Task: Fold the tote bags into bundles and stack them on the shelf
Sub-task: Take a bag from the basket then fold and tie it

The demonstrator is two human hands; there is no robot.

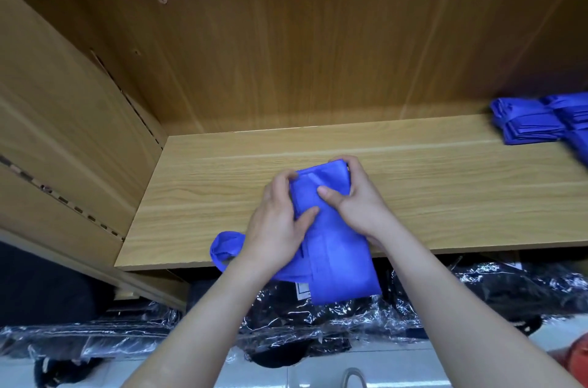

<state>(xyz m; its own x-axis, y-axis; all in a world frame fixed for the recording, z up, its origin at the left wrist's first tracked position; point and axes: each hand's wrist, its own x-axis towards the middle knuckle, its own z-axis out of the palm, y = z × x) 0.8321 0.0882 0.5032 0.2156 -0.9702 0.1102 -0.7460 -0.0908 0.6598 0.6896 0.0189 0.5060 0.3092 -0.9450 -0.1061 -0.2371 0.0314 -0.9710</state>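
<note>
Fingers (281, 179) of the left hand (273, 225) and right hand (359, 200) curl round the far end of the blue tote bag (337, 254), thumbs pressing on top. It lies on the shelf (445, 190) at 6 o'clock, overhanging the front edge. Folded blue bundles (531, 122) sit at 3 o'clock.

Three o'clock: folded bundles (537, 122) are blurring, running off the edge; left hand (273, 228) and right hand (358, 206) are hiding the middle of the tote bag (337, 260).

At frame centre my left hand (276, 222) and right hand (356, 200) flank the tote bag (331, 247) overhanging the shelf (445, 197) front edge, folded bundles (534, 122) far right, wrapped packages (318, 324) below.
</note>
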